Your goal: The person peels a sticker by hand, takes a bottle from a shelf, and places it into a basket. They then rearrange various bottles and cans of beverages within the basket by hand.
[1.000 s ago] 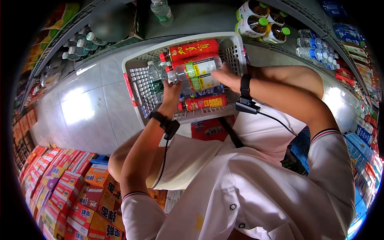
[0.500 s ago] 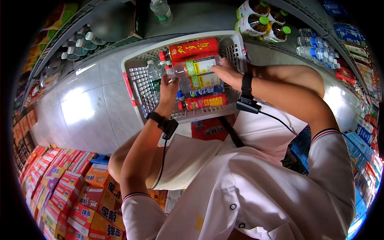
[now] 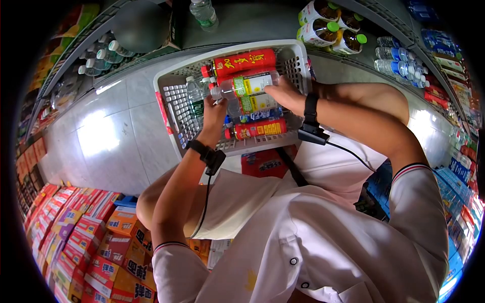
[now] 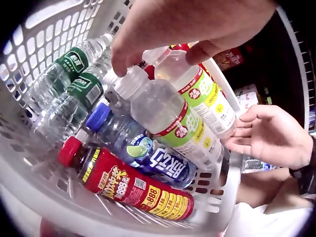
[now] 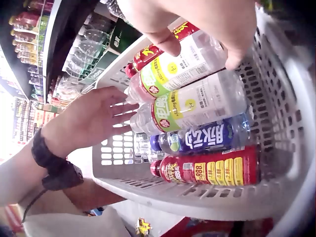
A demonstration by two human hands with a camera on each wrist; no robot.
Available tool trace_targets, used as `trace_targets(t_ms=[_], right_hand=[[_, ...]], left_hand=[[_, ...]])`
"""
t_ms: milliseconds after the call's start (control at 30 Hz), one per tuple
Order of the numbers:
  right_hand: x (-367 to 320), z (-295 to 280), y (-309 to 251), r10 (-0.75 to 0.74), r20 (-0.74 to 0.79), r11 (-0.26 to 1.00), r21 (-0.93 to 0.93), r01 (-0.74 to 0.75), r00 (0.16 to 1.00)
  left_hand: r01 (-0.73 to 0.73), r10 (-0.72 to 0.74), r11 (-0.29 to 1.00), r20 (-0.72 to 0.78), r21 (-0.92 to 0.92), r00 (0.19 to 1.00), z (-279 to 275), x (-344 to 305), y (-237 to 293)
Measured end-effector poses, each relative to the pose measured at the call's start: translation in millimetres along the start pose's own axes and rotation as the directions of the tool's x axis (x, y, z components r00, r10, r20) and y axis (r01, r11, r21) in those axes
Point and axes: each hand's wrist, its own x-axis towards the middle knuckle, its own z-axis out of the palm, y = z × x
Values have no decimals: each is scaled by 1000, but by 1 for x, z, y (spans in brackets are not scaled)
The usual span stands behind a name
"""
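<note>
Two clear bottles with green-and-yellow labels, an upper one [image 3: 250, 84] and a lower one [image 3: 256, 103], lie side by side in a grey basket [image 4: 228, 197]. My left hand [image 3: 214, 115] has its fingers at their cap ends, relaxed over the caps in the left wrist view. At the base end of the upper bottle [image 5: 185, 61], my right hand [image 5: 197, 22] rests with thumb and fingers spread. Below them lie a blue-labelled bottle [image 4: 143, 148] and a red bottle [image 4: 133, 185]. Green-labelled water bottles [image 4: 74, 61] stand at the basket's left.
Another red bottle [image 3: 245, 61] lies along the basket's far side. Shelves beyond hold green-capped bottles [image 3: 323, 31] and a single water bottle [image 3: 204, 14]. Stacked cartons [image 3: 118, 252] are at the lower left. The person's bent legs flank the basket.
The upper labelled bottle has shifted up and off the lower one, so both lie side by side. Both hands moved slightly with it, and their fingers are looser around it.
</note>
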Motion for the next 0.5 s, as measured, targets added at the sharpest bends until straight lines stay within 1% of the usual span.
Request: trace_targets(t_ms=[33,67,133,167,233,267,333,367,467,500], right_hand=[[0,2,7,14,33,997,73,-16,999],[-2,3,7,26,68,989,146,-36,997],[-11,-1,4,69,177,989,115,-90,982],[-14,-3,2,91,229,988,97,-116,969],[-14,3,11,63,210,984,149,-95,976],[-13,6,16,49,200,981,175,-85,979],[-7,5,19,125,268,975,147,-169,955],[-6,4,19,164,300,969,130,-211,940],[-10,3,14,169,281,978,67,-195,945],[-9,3,15,149,272,982,69,-174,951]], left_hand=[[-13,13,1000,-9,-16,1000,-1,4,-6],[-10,11,1000,22,-17,1000,-4,10,-15],[-6,8,1000,92,-22,996,-8,18,-25],[-8,10,999,67,-35,998,-7,17,-28],[-11,12,998,20,-59,1000,-7,13,-37],[30,-28,999,58,-19,998,-9,14,-40],[106,-114,992,131,67,985,-15,15,-38],[118,-123,992,109,52,986,-13,12,-35],[145,-145,989,54,15,988,-5,1,-28],[149,-149,989,41,8,988,-3,0,-27]])
